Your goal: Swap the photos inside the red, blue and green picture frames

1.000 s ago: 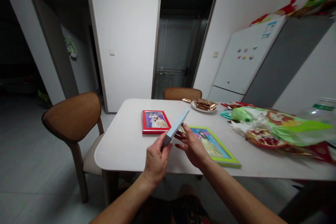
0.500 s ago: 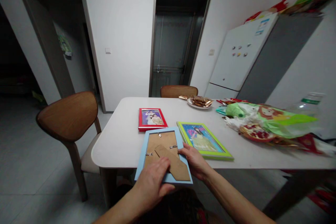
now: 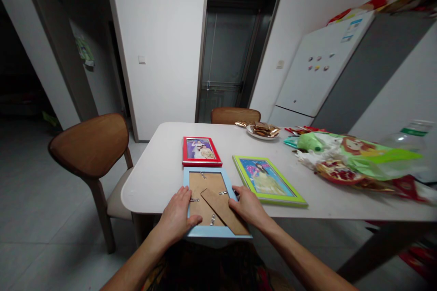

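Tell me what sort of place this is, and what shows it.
Probably a home dining area: a white table with wooden-backed chairs beside it, and a fridge with what look like small magnets on its door.

The front of the light-blue picture frame (image 3: 220, 232) is turned down, out of sight; the left hand (image 3: 177, 211) hides part of its left border, the right hand (image 3: 251, 207) part of its right. Both forearms are cut off below. On the far side, the table (image 3: 150, 177) hides the wooden chair's (image 3: 235, 116) lower part. The refrigerator magnets (image 3: 317, 68) are too small to make out.
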Demonstrator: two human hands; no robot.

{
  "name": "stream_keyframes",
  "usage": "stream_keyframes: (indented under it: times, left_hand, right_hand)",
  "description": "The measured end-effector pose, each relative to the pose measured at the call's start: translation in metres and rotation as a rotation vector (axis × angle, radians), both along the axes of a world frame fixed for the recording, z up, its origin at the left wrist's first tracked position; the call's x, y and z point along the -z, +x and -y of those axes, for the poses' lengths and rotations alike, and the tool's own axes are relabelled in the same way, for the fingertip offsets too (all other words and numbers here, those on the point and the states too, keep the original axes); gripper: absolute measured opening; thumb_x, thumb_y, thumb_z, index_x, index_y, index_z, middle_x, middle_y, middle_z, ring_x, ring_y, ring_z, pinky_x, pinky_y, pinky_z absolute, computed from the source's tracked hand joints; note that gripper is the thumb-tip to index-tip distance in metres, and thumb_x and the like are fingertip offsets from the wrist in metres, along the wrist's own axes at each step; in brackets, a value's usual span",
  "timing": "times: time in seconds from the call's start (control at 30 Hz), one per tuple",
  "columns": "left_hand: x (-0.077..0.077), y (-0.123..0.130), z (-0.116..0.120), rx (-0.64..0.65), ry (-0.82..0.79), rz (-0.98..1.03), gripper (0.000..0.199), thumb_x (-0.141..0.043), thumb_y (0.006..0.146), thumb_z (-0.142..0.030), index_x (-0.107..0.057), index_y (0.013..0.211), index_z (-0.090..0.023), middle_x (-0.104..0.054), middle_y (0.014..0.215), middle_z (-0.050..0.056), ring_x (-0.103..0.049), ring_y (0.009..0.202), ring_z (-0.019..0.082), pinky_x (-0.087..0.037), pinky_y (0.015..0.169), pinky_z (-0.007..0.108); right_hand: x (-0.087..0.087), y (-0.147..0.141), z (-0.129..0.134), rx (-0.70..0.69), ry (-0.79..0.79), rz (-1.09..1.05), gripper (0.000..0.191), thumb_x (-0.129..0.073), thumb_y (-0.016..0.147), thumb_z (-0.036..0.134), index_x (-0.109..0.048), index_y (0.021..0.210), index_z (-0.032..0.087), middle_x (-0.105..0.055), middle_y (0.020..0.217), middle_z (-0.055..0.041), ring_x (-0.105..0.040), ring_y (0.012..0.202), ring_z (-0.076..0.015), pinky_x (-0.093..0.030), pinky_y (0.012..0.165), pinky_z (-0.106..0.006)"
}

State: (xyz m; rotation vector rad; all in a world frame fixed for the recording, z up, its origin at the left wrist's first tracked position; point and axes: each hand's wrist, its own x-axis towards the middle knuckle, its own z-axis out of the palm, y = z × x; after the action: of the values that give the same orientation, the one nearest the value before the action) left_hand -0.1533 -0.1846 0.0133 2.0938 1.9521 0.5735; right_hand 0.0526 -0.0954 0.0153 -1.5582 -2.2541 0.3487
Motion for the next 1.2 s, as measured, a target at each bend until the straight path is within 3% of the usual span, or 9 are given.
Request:
stream_keyframes:
  times: [0.13, 0.23, 0.43, 0.67, 0.77, 0.87, 1.0, 1.2]
  left_hand:
    - [0.001, -0.003, -0.001, 0.002, 0.025, 0.006, 0.062, -0.056, 0.067, -0.033, -0.038, 0.12, -0.007, -0.035, 0.13, 0.017, -0.028, 0.122, 0.024, -0.023, 0.102, 0.037]
    - [0.002, -0.004, -0.004, -0.001, 0.034, 0.006, 0.057, -0.053, 0.069, -0.03, -0.039, 0.119, -0.007, -0.036, 0.13, 0.016, -0.03, 0.121, 0.023, -0.023, 0.101, 0.036]
    - [-0.002, -0.002, -0.006, -0.01, 0.024, -0.007, 0.051, -0.053, 0.069, -0.028, -0.045, 0.114, -0.008, -0.037, 0.129, 0.016, -0.031, 0.121, 0.023, -0.024, 0.101, 0.036]
    - [-0.004, 0.0, -0.003, -0.027, 0.013, -0.043, 0.053, -0.052, 0.069, -0.029, -0.044, 0.116, -0.006, -0.037, 0.129, 0.016, -0.031, 0.121, 0.024, -0.025, 0.101, 0.034]
    - [-0.002, 0.0, -0.001, -0.039, 0.032, -0.039, 0.053, -0.052, 0.069, -0.029, -0.044, 0.116, -0.006, -0.038, 0.129, 0.016, -0.032, 0.12, 0.024, -0.025, 0.101, 0.035]
    - [0.004, -0.001, -0.002, -0.045, 0.072, -0.022, 0.051, -0.053, 0.069, -0.028, -0.044, 0.115, -0.007, -0.039, 0.128, 0.016, -0.033, 0.119, 0.024, -0.027, 0.1, 0.036]
    - [0.014, -0.003, -0.004, -0.036, 0.159, 0.012, 0.05, -0.051, 0.071, -0.025, -0.041, 0.116, -0.008, -0.042, 0.125, 0.017, -0.035, 0.118, 0.024, -0.029, 0.099, 0.039]
    - [0.02, -0.002, -0.005, -0.021, 0.189, 0.026, 0.05, -0.051, 0.07, -0.023, -0.039, 0.117, -0.01, -0.042, 0.125, 0.017, -0.036, 0.118, 0.024, -0.03, 0.098, 0.042]
  right_hand:
    - [0.001, -0.002, -0.005, -0.04, 0.058, 0.041, 0.038, -0.047, 0.065, 0.02, -0.056, 0.1, 0.009, -0.056, 0.095, -0.0126, -0.051, 0.086, -0.0186, -0.036, 0.078, -0.025]
    - [0.001, -0.006, -0.013, -0.101, 0.07, 0.047, 0.037, -0.047, 0.065, 0.016, -0.058, 0.1, 0.012, -0.053, 0.101, -0.0115, -0.05, 0.092, -0.0178, -0.034, 0.082, -0.024]
    - [0.004, -0.014, -0.019, -0.07, 0.07, 0.06, 0.024, -0.045, 0.072, 0.02, -0.065, 0.084, 0.016, -0.053, 0.089, -0.0087, -0.052, 0.082, -0.0159, -0.036, 0.075, -0.023]
    - [0.003, -0.017, -0.017, -0.024, 0.123, 0.13, 0.025, -0.044, 0.076, 0.024, -0.064, 0.091, 0.022, -0.053, 0.085, -0.0079, -0.052, 0.076, -0.0168, -0.037, 0.067, -0.025]
    - [-0.001, -0.023, -0.011, -0.037, 0.202, 0.146, 0.027, -0.045, 0.075, 0.024, -0.062, 0.096, 0.021, -0.053, 0.096, -0.0104, -0.05, 0.086, -0.0201, -0.036, 0.072, -0.028]
    - [-0.004, -0.039, 0.001, -0.161, 0.249, 0.088, 0.026, -0.046, 0.076, 0.025, -0.062, 0.095, 0.022, -0.052, 0.107, -0.0091, -0.044, 0.097, -0.0204, -0.032, 0.08, -0.029]
    - [-0.007, -0.068, 0.016, -0.405, 0.166, 0.035, 0.021, -0.047, 0.077, 0.03, -0.065, 0.085, 0.023, -0.058, 0.093, -0.0047, -0.047, 0.089, -0.0163, -0.032, 0.079, -0.027]
    - [-0.003, -0.09, 0.017, -0.415, 0.161, 0.042, 0.022, -0.046, 0.078, 0.029, -0.064, 0.074, 0.017, -0.056, 0.076, -0.0055, -0.048, 0.076, -0.0145, -0.034, 0.07, -0.025]
